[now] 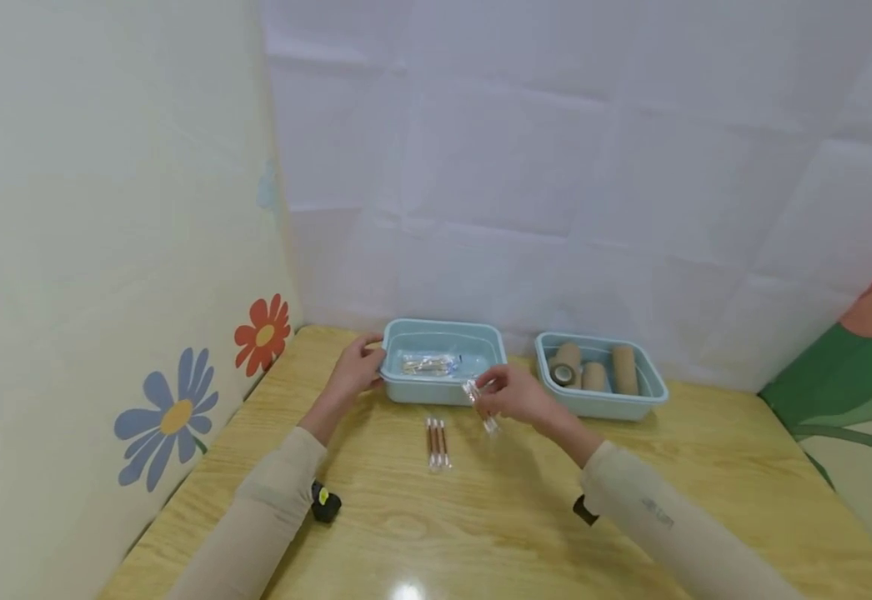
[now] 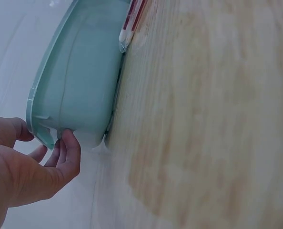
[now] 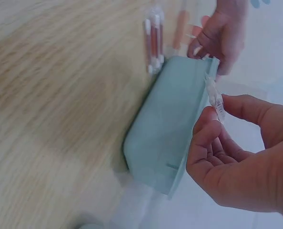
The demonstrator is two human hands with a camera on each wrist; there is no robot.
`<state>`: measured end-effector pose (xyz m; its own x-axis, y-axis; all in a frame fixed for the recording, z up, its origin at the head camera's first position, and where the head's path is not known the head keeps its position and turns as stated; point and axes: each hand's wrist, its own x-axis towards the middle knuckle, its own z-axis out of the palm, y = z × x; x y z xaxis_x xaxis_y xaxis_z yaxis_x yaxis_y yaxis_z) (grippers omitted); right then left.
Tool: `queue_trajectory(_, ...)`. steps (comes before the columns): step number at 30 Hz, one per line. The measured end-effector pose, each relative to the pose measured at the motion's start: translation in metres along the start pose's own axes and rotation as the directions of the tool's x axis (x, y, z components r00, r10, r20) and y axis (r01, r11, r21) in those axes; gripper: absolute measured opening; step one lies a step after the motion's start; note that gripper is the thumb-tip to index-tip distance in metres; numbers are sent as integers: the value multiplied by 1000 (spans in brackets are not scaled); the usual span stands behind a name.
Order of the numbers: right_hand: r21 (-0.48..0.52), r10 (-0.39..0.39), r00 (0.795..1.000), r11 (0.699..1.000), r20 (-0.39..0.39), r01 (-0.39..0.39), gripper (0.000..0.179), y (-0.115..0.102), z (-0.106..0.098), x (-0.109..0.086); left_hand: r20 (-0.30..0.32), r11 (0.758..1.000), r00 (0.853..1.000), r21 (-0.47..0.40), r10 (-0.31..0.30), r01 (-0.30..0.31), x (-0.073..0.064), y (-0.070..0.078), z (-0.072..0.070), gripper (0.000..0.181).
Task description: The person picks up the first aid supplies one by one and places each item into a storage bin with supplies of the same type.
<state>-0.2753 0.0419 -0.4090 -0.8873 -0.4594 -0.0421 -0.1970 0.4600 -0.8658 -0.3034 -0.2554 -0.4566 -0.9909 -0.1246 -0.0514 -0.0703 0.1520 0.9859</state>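
Note:
My left hand (image 1: 357, 367) grips the left end of a light blue plastic basket (image 1: 436, 393). In the left wrist view its thumb and fingers (image 2: 71, 155) hold the rim. My right hand (image 1: 520, 395) pinches a clear-wrapped packet of cotton swabs (image 1: 489, 423) by its upper part, just off the basket's front right corner. From the right wrist, only the crinkled wrapper end (image 3: 216, 100) shows between thumb and forefinger. A similar packet of brown swabs with white tips (image 1: 438, 443) lies on the table before the basket. Inside the basket is another clear packet (image 1: 430, 365).
To the right, a second light blue basket (image 1: 601, 407) contains several tan rolls (image 1: 624, 371) and a roll with a dark ring-shaped end (image 1: 563, 374). Both baskets stand at the back of the wooden table (image 1: 406, 533), near a white sheet (image 1: 481, 167). A flower-patterned wall (image 1: 106, 250) borders the left side.

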Motion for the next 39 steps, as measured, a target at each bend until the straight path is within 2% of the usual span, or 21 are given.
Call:
queue_trajectory(10,111,78,997,991,-19,-76,30,-13,-21,9,8,1000,1000,2,-2,2,1,-3,0,51)
queue_trajectory(18,252,179,976,957,-120,-144,30,-8,-21,28,-2,1000,1000,-2,-2,2,2,-2,-2,53)
queue_trajectory(22,315,212,967,935,-138,-160,30,-6,-19,35,-9,1000,1000,1,4,-4,3,-2,-2,50)
queue_trajectory(29,442,238,963,882,-127,-160,39,-1,-16,46,-6,1000,1000,-5,2,-2,2,-2,-1,51)
queue_trajectory(33,510,246,959,848,-140,-143,37,1,-13,52,-5,1000,1000,-11,-4,4,2,-2,-1,50)
queue_trajectory(39,633,262,954,765,-146,-114,28,2,-8,55,-6,1000,1000,-25,7,-7,1,-4,-1,50)
